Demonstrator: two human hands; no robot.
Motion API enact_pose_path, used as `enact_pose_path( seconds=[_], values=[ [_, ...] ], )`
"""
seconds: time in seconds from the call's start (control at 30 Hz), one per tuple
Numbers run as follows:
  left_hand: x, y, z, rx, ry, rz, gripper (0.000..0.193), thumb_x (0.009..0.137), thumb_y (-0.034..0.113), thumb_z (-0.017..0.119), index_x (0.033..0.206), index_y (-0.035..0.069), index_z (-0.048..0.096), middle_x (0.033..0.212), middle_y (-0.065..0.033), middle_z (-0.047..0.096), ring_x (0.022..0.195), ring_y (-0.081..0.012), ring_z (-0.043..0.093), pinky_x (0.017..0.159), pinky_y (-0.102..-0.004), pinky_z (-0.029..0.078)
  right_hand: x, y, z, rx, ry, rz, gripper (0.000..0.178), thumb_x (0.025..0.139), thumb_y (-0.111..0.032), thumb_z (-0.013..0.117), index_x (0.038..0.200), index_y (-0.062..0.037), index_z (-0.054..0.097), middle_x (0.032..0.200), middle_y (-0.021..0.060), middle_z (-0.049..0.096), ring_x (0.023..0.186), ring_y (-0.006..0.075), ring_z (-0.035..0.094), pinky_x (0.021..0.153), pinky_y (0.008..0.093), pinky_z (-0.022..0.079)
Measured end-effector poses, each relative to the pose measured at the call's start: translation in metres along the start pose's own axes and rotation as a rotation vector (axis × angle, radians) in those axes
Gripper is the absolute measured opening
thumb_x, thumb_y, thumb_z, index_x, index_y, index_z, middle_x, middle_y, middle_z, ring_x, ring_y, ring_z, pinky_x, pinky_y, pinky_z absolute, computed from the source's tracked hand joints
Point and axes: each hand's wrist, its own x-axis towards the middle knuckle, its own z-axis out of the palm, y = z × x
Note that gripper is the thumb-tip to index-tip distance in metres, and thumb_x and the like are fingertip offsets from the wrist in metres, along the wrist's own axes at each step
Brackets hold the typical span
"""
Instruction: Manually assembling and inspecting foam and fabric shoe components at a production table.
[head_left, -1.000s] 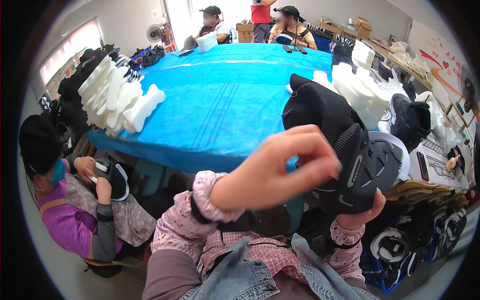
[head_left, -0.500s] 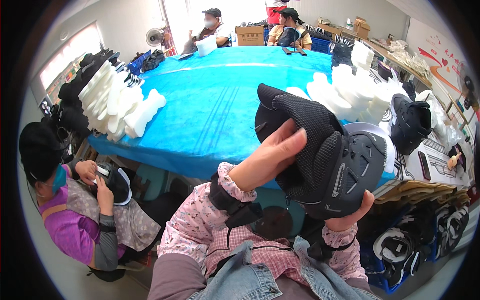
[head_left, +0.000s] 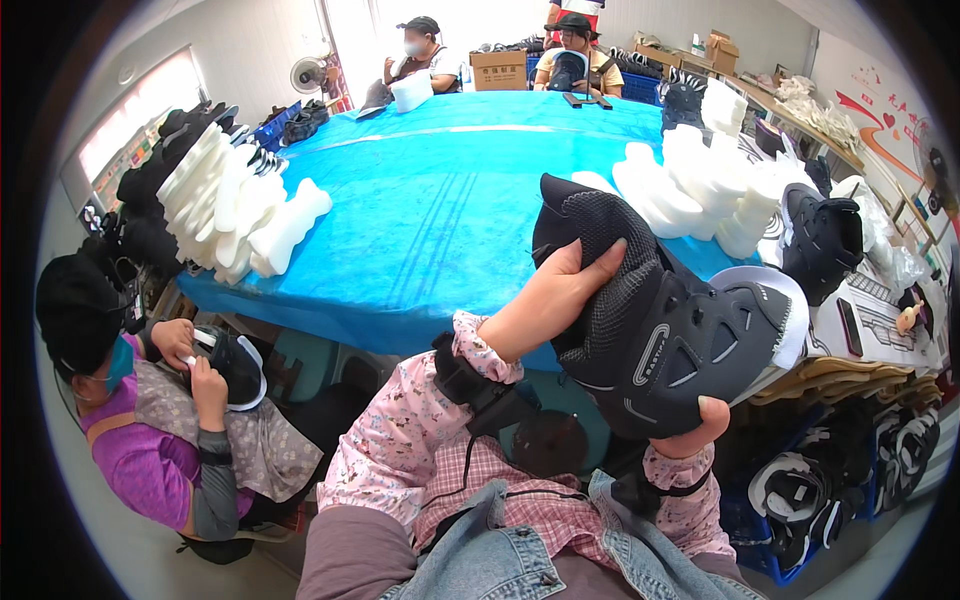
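A black shoe upper (head_left: 690, 345) with mesh at its collar and grey trim on its side is tilted in the air before me. A white lining edge stands out at its right end. My left hand (head_left: 550, 305) is closed on the collar, its thumb lying on the mesh; its other fingers are partly hidden by the shoe. From below, my right hand (head_left: 695, 430) grips the lower side, thumb showing and remaining fingers out of sight behind the material.
A blue-covered table (head_left: 400, 220) spreads ahead. White foam shoe forms are stacked at its left (head_left: 235, 205) and right (head_left: 690, 190). Another black shoe upper (head_left: 820, 240) stands farther right, near a phone (head_left: 850, 327). Blue crates (head_left: 790, 510) hold shoe parts below. A co-worker (head_left: 170, 410) sits at left.
The shoe upper has turned in my hands, its collar swinging right and its side facing me more. My left hand has moved slightly right with it; my right hand has shifted slightly left.
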Motion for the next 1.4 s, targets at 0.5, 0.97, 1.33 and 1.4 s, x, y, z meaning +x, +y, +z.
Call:
enact_pose_path(
  seconds=[0.5,0.97,1.33,1.4],
  values=[
    [0.007,-0.008,0.001,0.115,-0.001,0.203,0.034,0.094,0.028,0.055,0.105,-0.005,0.057,0.090,-0.0042,0.063,0.082,-0.0077,0.056,0.072,-0.0250,0.047,0.002,-0.004,0.015,-0.072,0.014,0.087,0.090,0.057,-0.016,0.067,0.136,0.0026,0.028,0.129,0.0205,0.045,0.113,0.0353,0.052,0.097,0.0443,0.044],
    [-0.022,0.005,0.018,0.877,0.297,0.860,0.027,0.071,0.009,0.076,0.096,0.005,0.066,0.090,-0.0076,0.058,0.080,-0.0185,0.058,0.069,-0.0282,0.048,0.027,0.002,0.002,0.109,0.217,0.150,0.034,0.081,-0.024,0.045,0.087,0.0037,0.063,0.089,0.0167,0.067,0.081,0.0265,0.065,0.077,0.0349,0.051],
    [-0.020,-0.003,0.010,0.893,0.218,0.675,0.045,0.066,0.017,0.082,0.102,-0.002,0.063,0.095,-0.0120,0.064,0.083,-0.0205,0.062,0.074,-0.0292,0.049,0.025,-0.003,-0.009,0.159,0.096,0.186,0.028,0.082,-0.017,0.047,0.093,0.0035,0.063,0.092,0.0145,0.067,0.085,0.0240,0.065,0.080,0.0328,0.051],
    [-0.021,0.002,0.005,0.833,0.089,0.472,0.050,0.065,0.019,0.083,0.102,-0.007,0.061,0.092,-0.0122,0.064,0.081,-0.0193,0.062,0.074,-0.0292,0.049,0.026,-0.005,-0.009,-0.164,0.133,0.192,0.031,0.085,-0.017,0.047,0.099,0.0048,0.062,0.094,0.0137,0.066,0.091,0.0218,0.064,0.083,0.0315,0.050]
  ],
)
